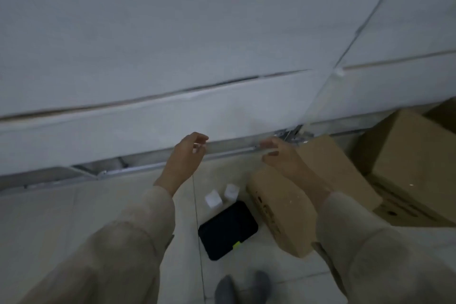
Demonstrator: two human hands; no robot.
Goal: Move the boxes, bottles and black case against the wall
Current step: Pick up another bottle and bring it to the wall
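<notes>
While my fingers (201, 142) on the left hand (186, 153) curl loosely apart and grip nothing, I see that hand hanging in the air with its back toward me, wrist bent a little, in front of the pale wall (172, 44). On my right hand (283, 158) the fingers are spread and empty as well, hovering just over the far end of the nearest cardboard box (291, 207); I cannot tell whether the palm brushes the cardboard. Both forearms reach forward in loose, soft beige sleeves (128, 237).

That nearest box is a plain brown oblong with dark printing on its side, lying on the tiled floor (49, 217) near the wall's base. A bigger brown box (409, 155) stands beyond it, closer to the wall corner, and another box edge shows at the frame's right border. To the near box's left lies the black case (228, 229), flat and rounded at the corners with a small yellow-green tab, well short of the wall. Two small white cubes (213, 200) sit between the case and the wall. Grey-socked feet (243, 289) show at the bottom, on the side of the case away from the wall.
</notes>
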